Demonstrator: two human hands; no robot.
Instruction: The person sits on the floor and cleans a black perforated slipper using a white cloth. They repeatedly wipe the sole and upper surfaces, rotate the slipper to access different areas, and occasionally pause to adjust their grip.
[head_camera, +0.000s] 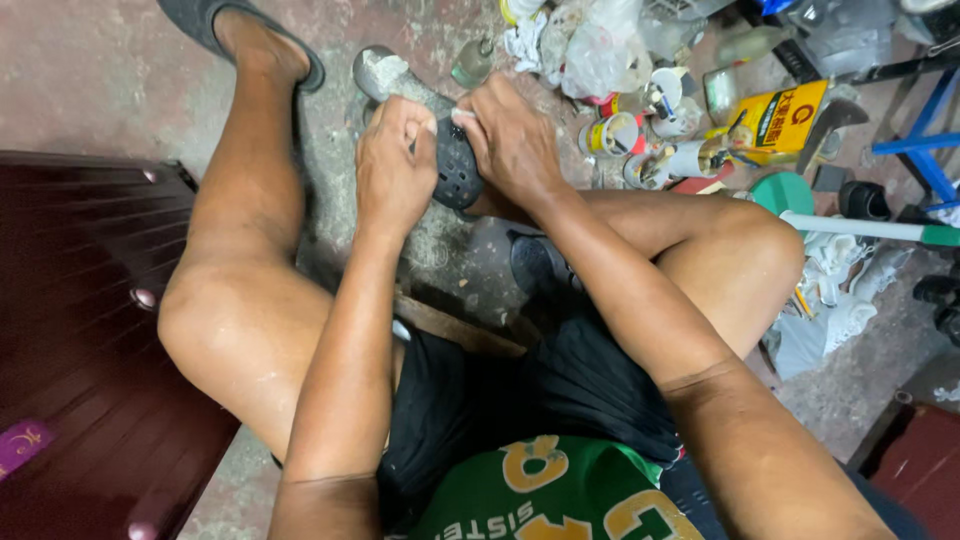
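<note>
Between your knees, low over the dirty floor (120, 70), you hold a dark sandal (455, 165) with little holes in it. Your left hand (395, 165) is curled tight on its near side. Your right hand (510, 140) pinches its edge, close beside the left thumb. I think you should keep both grips firm and work slowly, so it does not slip. The sandal lies long-ways, slanting from near your hands up to the left, its pale, dusty end pointing away from you. Jars and a yellow box (780, 120) sit to your right.
</note>
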